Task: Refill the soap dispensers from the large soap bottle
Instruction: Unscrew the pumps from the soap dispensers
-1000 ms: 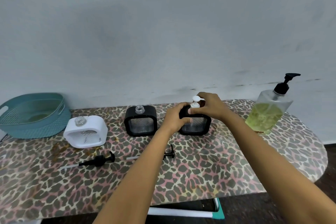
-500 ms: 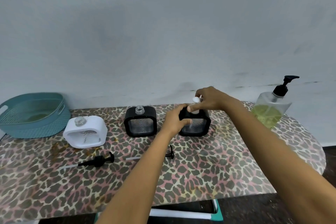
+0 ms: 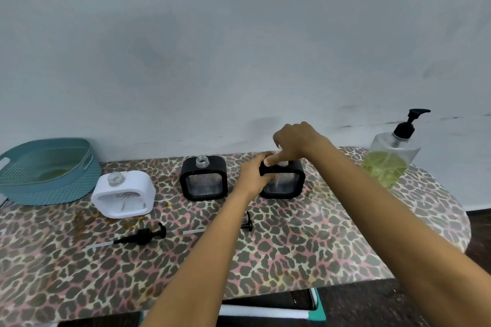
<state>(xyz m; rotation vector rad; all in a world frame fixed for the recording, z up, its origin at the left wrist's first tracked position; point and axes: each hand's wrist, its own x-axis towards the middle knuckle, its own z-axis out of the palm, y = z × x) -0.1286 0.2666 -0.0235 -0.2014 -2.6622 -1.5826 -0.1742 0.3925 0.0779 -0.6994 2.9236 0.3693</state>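
Three square dispensers stand in a row on the leopard-print table (image 3: 292, 252). The white dispenser (image 3: 125, 195) and the middle black dispenser (image 3: 204, 179) have uncapped glass necks. My left hand (image 3: 255, 175) grips the left side of the right black dispenser (image 3: 285, 183). My right hand (image 3: 295, 143) is closed over its white pump head, which is mostly hidden by my fingers. The large soap bottle (image 3: 390, 160), clear with yellow-green soap and a black pump, stands at the far right.
Two black pumps lie on the table, one pump (image 3: 140, 237) in front of the white dispenser, the other pump (image 3: 247, 223) partly behind my left forearm. A teal basket (image 3: 45, 170) sits at the far left. A wall runs behind the table.
My right hand has turned on the white pump head and now covers it more. My left hand stays on the dispenser. The view shifted slightly.
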